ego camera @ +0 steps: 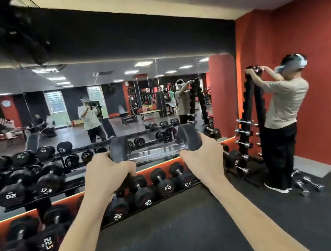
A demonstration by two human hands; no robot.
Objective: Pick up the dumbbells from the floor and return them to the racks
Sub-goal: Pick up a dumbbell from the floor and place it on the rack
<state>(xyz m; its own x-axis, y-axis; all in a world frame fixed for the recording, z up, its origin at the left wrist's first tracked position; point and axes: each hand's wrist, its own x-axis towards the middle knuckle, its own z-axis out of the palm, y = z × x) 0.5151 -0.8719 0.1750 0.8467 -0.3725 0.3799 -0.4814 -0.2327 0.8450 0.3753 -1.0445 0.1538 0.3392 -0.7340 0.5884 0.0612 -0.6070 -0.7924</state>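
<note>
I hold the black hex-headed dumbbell with its knurled steel handle [155, 146] level above the low black rack of numbered dumbbells [163, 183], left hand [109, 174] under its left head, right hand [203, 158] under its right. The wall mirror [95, 104] stands behind; the tall black vertical rack [248, 115] stands right, beside a second person [282, 119].

Bare forearms, no sleeves or gloves

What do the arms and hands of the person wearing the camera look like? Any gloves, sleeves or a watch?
Both forearms are bare as far as the picture shows: no sleeves in view. The left hand and right hand wear no gloves, and no watch, wristband or ring shows on what is visible.
</note>
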